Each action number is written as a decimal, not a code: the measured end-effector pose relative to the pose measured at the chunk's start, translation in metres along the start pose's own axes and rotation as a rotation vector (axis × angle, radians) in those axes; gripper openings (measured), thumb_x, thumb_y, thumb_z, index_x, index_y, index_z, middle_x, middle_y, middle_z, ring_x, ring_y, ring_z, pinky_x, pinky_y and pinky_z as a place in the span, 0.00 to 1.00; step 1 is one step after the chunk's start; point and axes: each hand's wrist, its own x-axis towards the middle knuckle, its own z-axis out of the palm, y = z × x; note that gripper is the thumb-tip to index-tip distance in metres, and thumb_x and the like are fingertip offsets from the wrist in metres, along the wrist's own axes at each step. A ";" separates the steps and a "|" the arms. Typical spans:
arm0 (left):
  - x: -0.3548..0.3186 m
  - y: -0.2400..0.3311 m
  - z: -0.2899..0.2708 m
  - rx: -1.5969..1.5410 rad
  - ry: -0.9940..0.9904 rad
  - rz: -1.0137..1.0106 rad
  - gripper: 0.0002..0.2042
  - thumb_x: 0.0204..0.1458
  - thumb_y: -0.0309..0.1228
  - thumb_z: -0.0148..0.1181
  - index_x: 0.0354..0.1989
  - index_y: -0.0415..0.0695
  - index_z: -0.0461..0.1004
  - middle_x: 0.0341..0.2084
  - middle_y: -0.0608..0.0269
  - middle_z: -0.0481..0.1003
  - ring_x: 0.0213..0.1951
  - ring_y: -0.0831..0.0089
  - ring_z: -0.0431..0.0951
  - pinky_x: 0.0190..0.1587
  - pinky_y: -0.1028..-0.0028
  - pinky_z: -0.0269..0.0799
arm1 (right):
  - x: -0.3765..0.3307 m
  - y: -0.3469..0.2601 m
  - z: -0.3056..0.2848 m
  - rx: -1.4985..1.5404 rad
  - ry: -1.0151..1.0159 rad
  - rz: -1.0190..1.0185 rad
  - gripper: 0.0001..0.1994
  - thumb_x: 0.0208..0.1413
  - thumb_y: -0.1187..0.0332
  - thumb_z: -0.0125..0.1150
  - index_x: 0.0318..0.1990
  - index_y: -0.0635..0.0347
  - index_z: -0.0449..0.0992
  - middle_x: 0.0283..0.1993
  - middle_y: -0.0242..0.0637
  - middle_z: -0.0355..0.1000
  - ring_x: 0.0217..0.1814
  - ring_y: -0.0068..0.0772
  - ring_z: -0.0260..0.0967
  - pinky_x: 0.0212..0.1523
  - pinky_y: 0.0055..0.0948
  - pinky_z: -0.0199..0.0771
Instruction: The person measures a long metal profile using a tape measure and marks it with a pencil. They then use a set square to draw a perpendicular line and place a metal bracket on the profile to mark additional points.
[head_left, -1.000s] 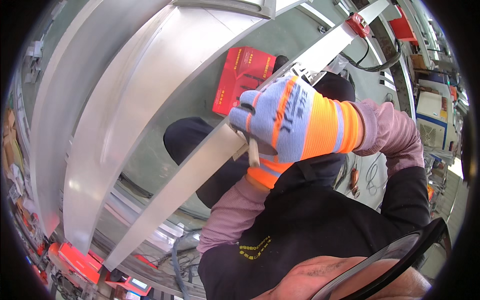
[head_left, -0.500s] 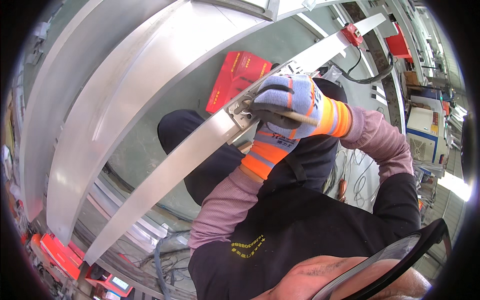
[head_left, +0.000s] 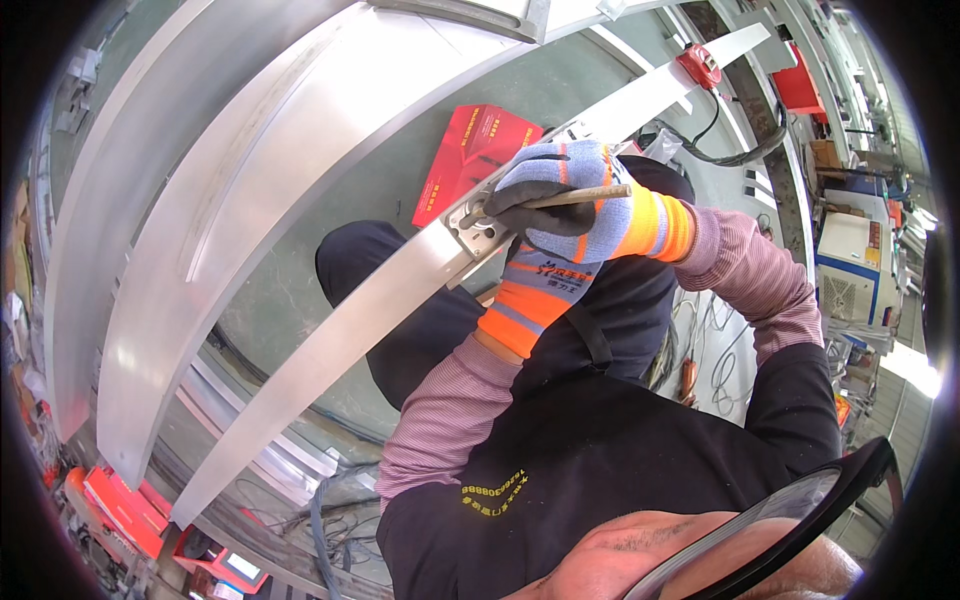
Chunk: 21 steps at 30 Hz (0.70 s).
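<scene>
gloved right hand (head_left: pixel 575 200) holds rod (head_left: pixel 560 199) on aluminium strip (head_left: pixel 340 345).

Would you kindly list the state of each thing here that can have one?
right hand: gloved, gripping a thin rod.
thin rod: held level, tip at the bracket.
left hand: gloved, mostly hidden under the strip; grip cannot be told.
metal strip: long, slanting across the lap.
bracket: sitting on the strip.
red box: closed, lying on the floor.

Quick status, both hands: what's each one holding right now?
Right hand: closed on a thin rod-like tool, tip at the metal bracket on the long aluminium strip.
Left hand: under the strip, mostly hidden; grip cannot be told.
</scene>
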 end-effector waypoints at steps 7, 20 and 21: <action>-0.002 -0.002 0.005 -0.063 -0.008 0.006 0.24 0.58 0.45 0.56 0.62 0.51 0.69 0.59 0.59 0.70 0.60 0.59 0.69 0.60 0.54 0.65 | 0.009 -0.009 -0.004 0.129 -0.033 -0.078 0.11 0.51 0.74 0.68 0.43 0.63 0.81 0.40 0.40 0.79 0.38 0.34 0.79 0.40 0.28 0.81; 0.011 -0.003 -0.010 0.112 0.033 0.010 0.21 0.59 0.45 0.53 0.58 0.49 0.72 0.55 0.63 0.74 0.58 0.62 0.72 0.57 0.53 0.66 | 0.011 -0.008 -0.009 0.226 0.065 0.231 0.10 0.54 0.76 0.63 0.43 0.65 0.78 0.38 0.38 0.77 0.41 0.27 0.76 0.43 0.26 0.78; 0.010 -0.004 -0.009 0.106 0.070 0.012 0.21 0.59 0.45 0.53 0.58 0.49 0.72 0.55 0.63 0.74 0.58 0.61 0.72 0.57 0.53 0.66 | 0.012 -0.011 -0.012 0.198 0.044 0.212 0.09 0.54 0.76 0.62 0.43 0.65 0.78 0.38 0.38 0.77 0.41 0.27 0.77 0.43 0.26 0.78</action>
